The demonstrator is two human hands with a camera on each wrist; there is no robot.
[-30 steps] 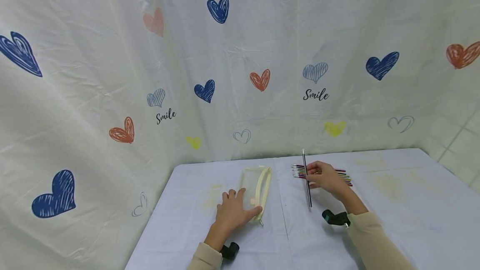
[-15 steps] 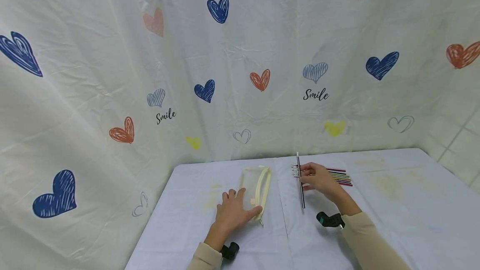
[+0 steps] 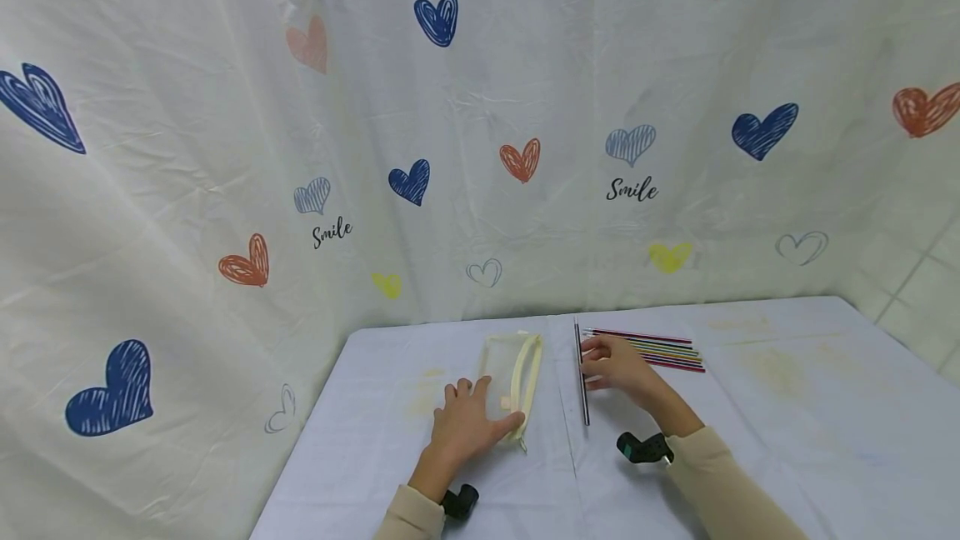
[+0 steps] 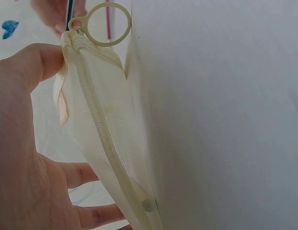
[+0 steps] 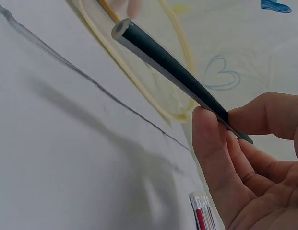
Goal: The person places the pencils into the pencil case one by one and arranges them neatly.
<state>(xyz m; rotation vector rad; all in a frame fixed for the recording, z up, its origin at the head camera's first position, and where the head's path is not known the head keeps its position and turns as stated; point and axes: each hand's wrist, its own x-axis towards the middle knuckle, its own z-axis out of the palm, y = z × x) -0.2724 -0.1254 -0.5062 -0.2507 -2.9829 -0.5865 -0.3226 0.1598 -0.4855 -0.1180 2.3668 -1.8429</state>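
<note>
Cream mesh is the material of the pouch (image 3: 506,357) on which the left hand (image 3: 467,426) rests; this hand is wide, its fingers spread, and the thumb touches the pouch close to the zip end, where a pale ring (image 4: 125,33) is attached. The right hand (image 3: 618,369) is narrow: thumb and fingers pinch a dark pencil (image 3: 585,402), raised over the white table (image 3: 810,407), with its shadow lying apart from it. This pencil runs from the near edge toward the far edge, between the pouch and a row of coloured pencils (image 3: 667,351). The pouch lies toward the far left corner, and the row lies flat near the far edge, partly hidden by the right hand. Both sleeves (image 3: 731,477) are beige, and each wrist bears a small black device (image 3: 645,448). Beyond the far edge hangs a pale curtain (image 3: 517,90), printed with hearts and the word "Smile"
</note>
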